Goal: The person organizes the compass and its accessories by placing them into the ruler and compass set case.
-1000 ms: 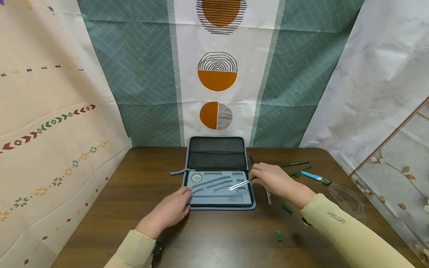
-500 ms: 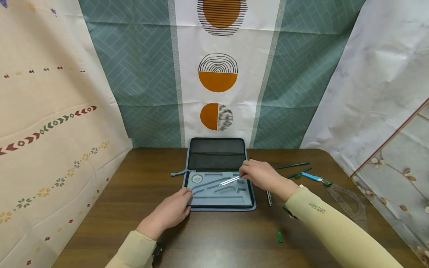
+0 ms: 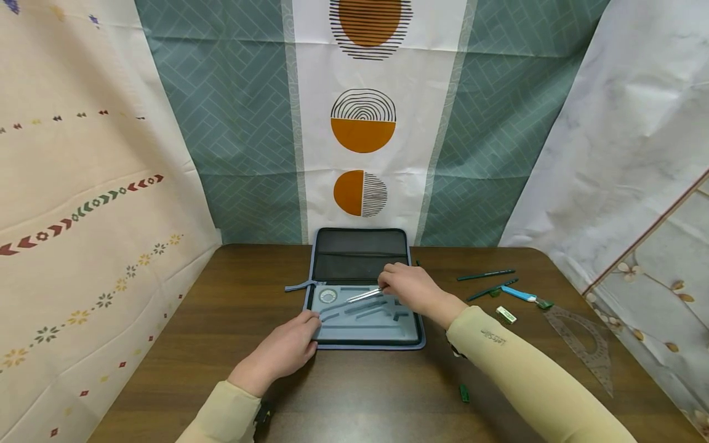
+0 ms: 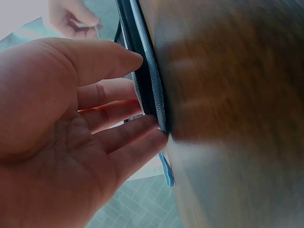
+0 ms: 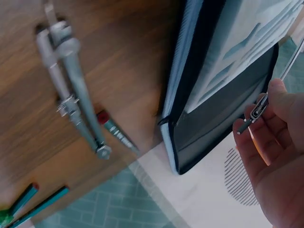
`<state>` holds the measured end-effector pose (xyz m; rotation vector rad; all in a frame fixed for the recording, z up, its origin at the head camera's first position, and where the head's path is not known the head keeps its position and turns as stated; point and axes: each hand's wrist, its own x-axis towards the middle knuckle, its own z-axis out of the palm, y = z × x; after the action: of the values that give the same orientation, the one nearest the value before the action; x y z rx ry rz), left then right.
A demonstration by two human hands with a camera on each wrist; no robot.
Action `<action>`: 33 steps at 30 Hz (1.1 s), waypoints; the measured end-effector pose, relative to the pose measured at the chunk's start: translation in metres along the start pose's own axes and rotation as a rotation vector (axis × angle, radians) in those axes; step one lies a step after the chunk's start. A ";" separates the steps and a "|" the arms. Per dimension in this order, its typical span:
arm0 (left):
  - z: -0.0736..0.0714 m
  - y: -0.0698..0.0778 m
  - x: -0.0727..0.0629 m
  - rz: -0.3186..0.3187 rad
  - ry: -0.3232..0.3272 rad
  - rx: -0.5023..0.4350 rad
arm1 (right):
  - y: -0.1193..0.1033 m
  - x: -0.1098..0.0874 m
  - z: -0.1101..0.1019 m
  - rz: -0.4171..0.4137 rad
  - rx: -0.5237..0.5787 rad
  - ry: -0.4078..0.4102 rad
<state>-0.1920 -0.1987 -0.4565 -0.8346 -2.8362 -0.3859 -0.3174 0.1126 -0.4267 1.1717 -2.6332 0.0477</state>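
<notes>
My left hand holds the near left corner of an open zip case. In the left wrist view its thumb and fingers meet the case's dark zip edge. Inside the case lies a grey foam tray with cut-out slots and a round recess. My right hand pinches slim metal dividers by their hinged top end. Their legs point left, close over the long slanted slot. In the right wrist view the dividers' handle end shows between thumb and fingers.
Right of the case lie a metal compass, dark green pencils, a blue-handled brush, a white-and-green eraser, a clear protractor and a small green piece. Patterned cloth hangs behind the table.
My right hand has moved left across the case with the dividers, bringing their legs over the tray's slanted slot. The eraser, formerly hidden by the right arm, now shows. My left hand stays at the corner.
</notes>
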 end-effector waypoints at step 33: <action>-0.002 0.001 0.001 -0.042 -0.035 -0.036 | -0.038 0.037 0.024 0.017 0.026 -0.118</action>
<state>-0.1919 -0.1979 -0.4540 -0.7979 -2.8912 -0.4336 -0.3186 0.0573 -0.4431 1.1954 -2.7523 0.0164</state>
